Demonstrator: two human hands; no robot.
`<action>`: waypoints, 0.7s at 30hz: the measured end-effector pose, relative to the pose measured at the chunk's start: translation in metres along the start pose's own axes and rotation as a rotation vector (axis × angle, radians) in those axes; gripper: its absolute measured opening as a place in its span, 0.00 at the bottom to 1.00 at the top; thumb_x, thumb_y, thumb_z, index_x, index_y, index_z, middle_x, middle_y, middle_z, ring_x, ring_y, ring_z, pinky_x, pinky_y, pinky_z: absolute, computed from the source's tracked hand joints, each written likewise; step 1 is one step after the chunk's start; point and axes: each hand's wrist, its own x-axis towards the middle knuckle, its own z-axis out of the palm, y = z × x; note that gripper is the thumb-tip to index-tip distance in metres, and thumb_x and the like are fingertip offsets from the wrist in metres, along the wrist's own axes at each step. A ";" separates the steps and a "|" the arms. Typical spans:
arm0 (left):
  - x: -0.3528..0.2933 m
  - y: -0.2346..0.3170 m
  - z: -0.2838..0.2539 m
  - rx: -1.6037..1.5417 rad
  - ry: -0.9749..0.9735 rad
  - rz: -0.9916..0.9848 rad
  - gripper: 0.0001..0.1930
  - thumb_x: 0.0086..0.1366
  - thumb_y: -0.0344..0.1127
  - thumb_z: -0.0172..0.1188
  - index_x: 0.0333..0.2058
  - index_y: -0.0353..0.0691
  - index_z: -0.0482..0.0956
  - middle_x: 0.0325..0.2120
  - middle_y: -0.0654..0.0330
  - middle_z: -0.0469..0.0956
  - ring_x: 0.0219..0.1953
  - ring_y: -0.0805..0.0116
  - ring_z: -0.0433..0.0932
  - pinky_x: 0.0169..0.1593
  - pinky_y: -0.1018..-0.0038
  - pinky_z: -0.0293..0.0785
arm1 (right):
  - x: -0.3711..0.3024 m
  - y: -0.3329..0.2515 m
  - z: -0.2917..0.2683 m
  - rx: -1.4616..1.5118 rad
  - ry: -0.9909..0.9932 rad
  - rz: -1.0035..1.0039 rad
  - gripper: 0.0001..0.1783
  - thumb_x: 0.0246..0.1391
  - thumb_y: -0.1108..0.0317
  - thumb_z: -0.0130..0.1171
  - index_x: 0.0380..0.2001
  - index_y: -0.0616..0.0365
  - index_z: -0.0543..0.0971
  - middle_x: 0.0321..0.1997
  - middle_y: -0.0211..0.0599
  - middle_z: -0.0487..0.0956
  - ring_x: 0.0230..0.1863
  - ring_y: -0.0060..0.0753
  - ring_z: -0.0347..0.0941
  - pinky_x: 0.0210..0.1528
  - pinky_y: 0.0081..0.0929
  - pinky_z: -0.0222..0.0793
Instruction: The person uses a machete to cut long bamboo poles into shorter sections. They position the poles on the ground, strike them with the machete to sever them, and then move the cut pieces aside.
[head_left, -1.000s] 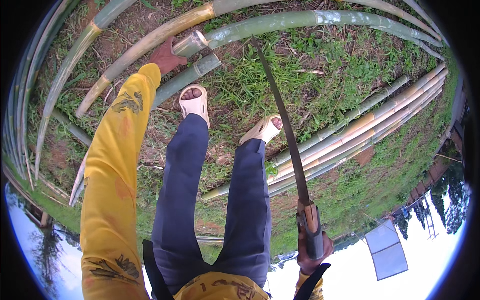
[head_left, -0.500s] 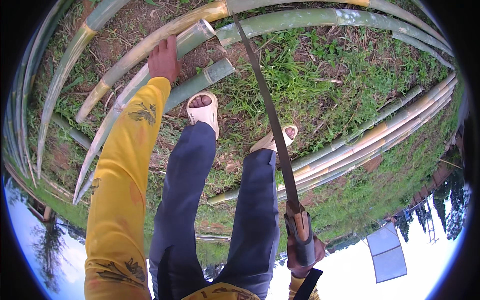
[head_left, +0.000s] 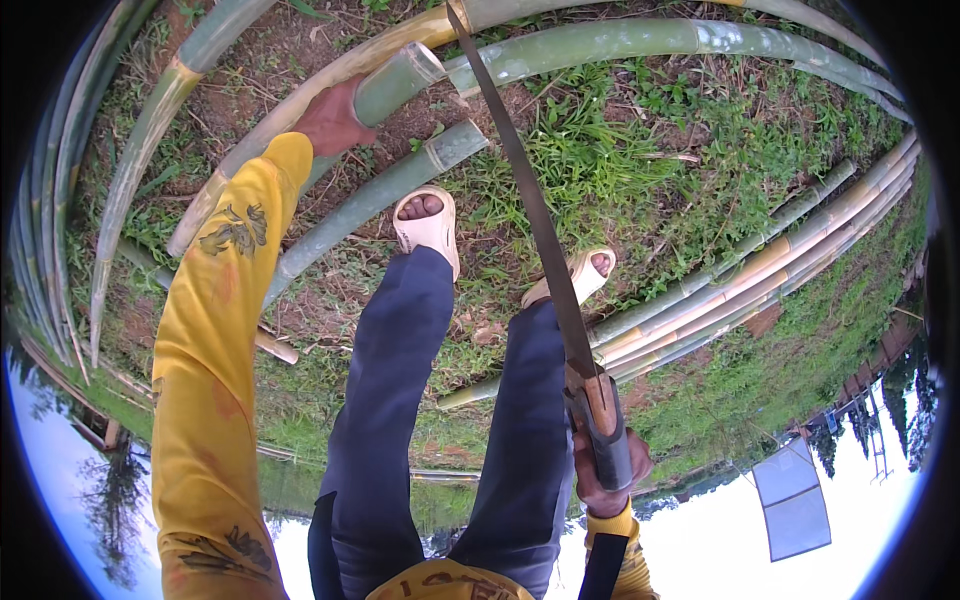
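Observation:
My left hand (head_left: 338, 120) is closed around a green bamboo pole (head_left: 398, 82), close behind its cut, hollow end. Beyond the hand, my yellow sleeve covers much of that pole. In my right hand (head_left: 606, 468), low on the right, is the dark handle of a long handsaw (head_left: 522, 190). Its blade slants up and left past my right foot, with the tip over a yellowish bamboo pole (head_left: 330, 90) at the top. A shorter-looking cut bamboo pole (head_left: 385, 195) lies beside my left foot, nearer than the held one.
A thick green bamboo pole (head_left: 590, 48) runs across the top right. More bamboo poles (head_left: 760, 270) lie bundled at right, and several others (head_left: 60, 200) line the left. My sandalled feet (head_left: 428, 225) stand on grass and soil. A panel (head_left: 792, 498) rises in the background.
My left hand has gone from resting on top of the bamboo pole to wrapping around it. The pole now angles more steeply under my sleeve. My right hand still holds the saw.

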 end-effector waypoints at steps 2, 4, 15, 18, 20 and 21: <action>0.004 -0.002 -0.004 -0.005 0.008 -0.012 0.42 0.46 0.34 0.75 0.63 0.38 0.69 0.50 0.44 0.79 0.55 0.48 0.79 0.63 0.59 0.71 | -0.009 0.006 0.007 -0.041 -0.003 0.019 0.16 0.39 0.75 0.71 0.37 0.58 0.82 0.31 0.44 0.85 0.27 0.42 0.83 0.30 0.31 0.77; 0.004 -0.006 -0.001 -0.016 -0.005 -0.009 0.42 0.46 0.33 0.74 0.63 0.39 0.70 0.50 0.45 0.79 0.54 0.49 0.79 0.63 0.60 0.71 | -0.010 0.006 0.013 0.006 -0.021 0.057 0.15 0.39 0.74 0.71 0.35 0.58 0.81 0.32 0.45 0.85 0.27 0.42 0.83 0.30 0.32 0.77; 0.014 -0.018 0.004 -0.026 -0.053 0.040 0.42 0.47 0.33 0.74 0.64 0.38 0.70 0.52 0.47 0.79 0.56 0.52 0.78 0.64 0.63 0.70 | -0.032 0.003 0.037 0.078 -0.009 0.050 0.14 0.39 0.74 0.70 0.34 0.59 0.81 0.27 0.42 0.82 0.23 0.44 0.81 0.28 0.33 0.76; 0.015 -0.012 -0.008 -0.036 -0.052 -0.059 0.45 0.45 0.27 0.72 0.66 0.40 0.68 0.52 0.50 0.79 0.55 0.55 0.77 0.64 0.65 0.69 | -0.028 0.003 0.042 0.046 0.003 0.029 0.15 0.38 0.74 0.70 0.34 0.60 0.81 0.26 0.42 0.82 0.23 0.43 0.81 0.28 0.32 0.76; 0.018 -0.019 -0.002 -0.073 -0.064 0.013 0.44 0.46 0.27 0.72 0.66 0.39 0.68 0.52 0.50 0.79 0.55 0.55 0.77 0.64 0.65 0.69 | -0.022 0.003 0.048 0.048 0.023 0.023 0.13 0.39 0.74 0.70 0.33 0.59 0.81 0.24 0.40 0.80 0.21 0.41 0.78 0.26 0.32 0.73; 0.018 -0.021 -0.001 -0.092 -0.069 0.049 0.44 0.46 0.27 0.72 0.65 0.39 0.68 0.52 0.50 0.79 0.55 0.55 0.77 0.64 0.65 0.69 | -0.022 0.005 0.051 0.053 0.039 0.023 0.11 0.41 0.73 0.70 0.31 0.59 0.81 0.22 0.39 0.78 0.19 0.39 0.76 0.25 0.31 0.70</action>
